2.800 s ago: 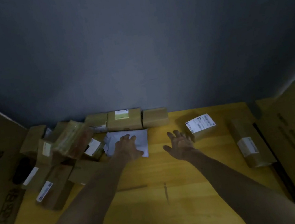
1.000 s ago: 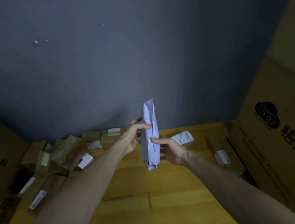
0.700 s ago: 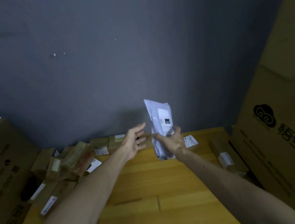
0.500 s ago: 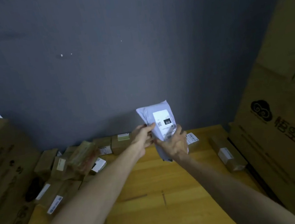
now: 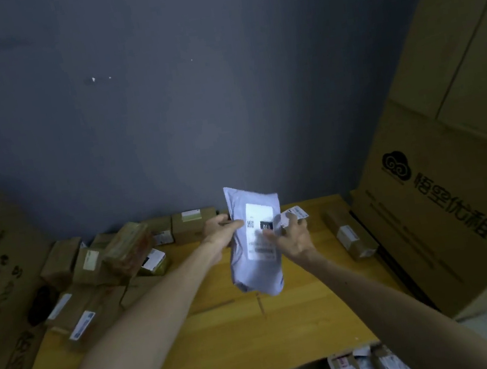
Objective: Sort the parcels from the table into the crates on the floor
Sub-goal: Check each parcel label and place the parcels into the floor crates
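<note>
Holding the mailer [image 5: 258, 263] upright above the tabletop [image 5: 227, 343], label facing the head camera: left hand [image 5: 219, 231] grip pinches its upper left edge, right hand [image 5: 293, 238] grip clasps its right side. Long axis vertical; the crate [image 5: 330, 364] lies low right, likely nearer the right hand.

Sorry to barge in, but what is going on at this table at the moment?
A person holds a pale mailer bag upright above the wooden table, label facing the camera: the left hand pinches its upper left edge, the right hand grips its right side. Cardboard parcels lie piled at the table's left and back; a long box lies at its right. More labelled parcels show below the near edge.
</note>
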